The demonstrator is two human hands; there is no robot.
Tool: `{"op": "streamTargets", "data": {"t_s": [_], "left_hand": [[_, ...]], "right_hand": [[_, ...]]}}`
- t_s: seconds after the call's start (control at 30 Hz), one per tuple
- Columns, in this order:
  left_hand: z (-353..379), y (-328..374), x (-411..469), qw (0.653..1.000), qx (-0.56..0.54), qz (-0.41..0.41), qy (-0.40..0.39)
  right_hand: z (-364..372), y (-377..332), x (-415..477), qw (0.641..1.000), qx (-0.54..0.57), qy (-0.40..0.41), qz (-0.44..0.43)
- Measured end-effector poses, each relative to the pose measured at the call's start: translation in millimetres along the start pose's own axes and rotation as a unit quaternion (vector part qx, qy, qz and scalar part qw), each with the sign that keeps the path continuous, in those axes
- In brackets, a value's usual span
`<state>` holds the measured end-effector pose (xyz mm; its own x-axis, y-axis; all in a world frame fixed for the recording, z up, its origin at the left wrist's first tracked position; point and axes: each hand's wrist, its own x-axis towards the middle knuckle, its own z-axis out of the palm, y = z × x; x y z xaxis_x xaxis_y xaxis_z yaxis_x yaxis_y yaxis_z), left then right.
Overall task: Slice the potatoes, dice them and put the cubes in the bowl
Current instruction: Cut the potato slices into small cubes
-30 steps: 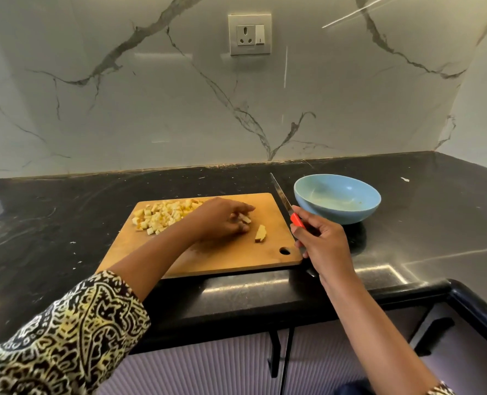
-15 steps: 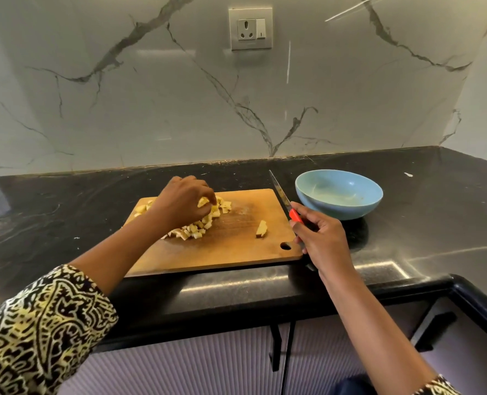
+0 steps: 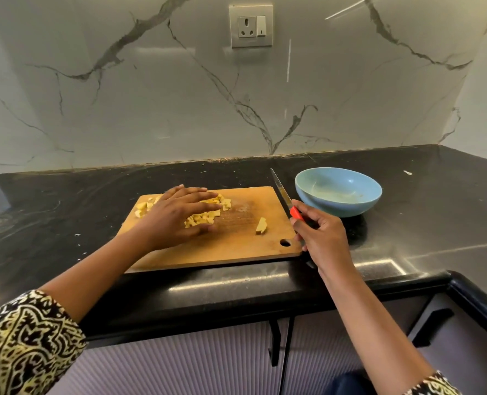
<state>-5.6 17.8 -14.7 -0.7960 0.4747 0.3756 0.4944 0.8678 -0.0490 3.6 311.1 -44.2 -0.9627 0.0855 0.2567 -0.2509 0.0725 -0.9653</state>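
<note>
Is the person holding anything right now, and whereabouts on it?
The right hand grips a knife by its handle, blade pointing away. The left hand holds nothing; its straight fingers lie over the potato cubes.

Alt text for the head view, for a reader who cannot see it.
A person's left hand is spread flat over diced potato cubes on a wooden cutting board; the right hand holds a red-handled knife beside a blue bowl on a black counter.
</note>
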Motion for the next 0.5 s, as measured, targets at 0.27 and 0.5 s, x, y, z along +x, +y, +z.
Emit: {"op": "streamTargets", "data": {"t_s": [0.27,0.5], "left_hand": [[13,83,55,0.997,0.036,-0.037,-0.055],[30,83,76,0.998,0.063,-0.012,-0.008]], "right_hand": [[-3,-2,-3,1.0,0.026,0.009,0.015],[-3,-4,-2,1.0,0.014,0.007,0.02]]}}
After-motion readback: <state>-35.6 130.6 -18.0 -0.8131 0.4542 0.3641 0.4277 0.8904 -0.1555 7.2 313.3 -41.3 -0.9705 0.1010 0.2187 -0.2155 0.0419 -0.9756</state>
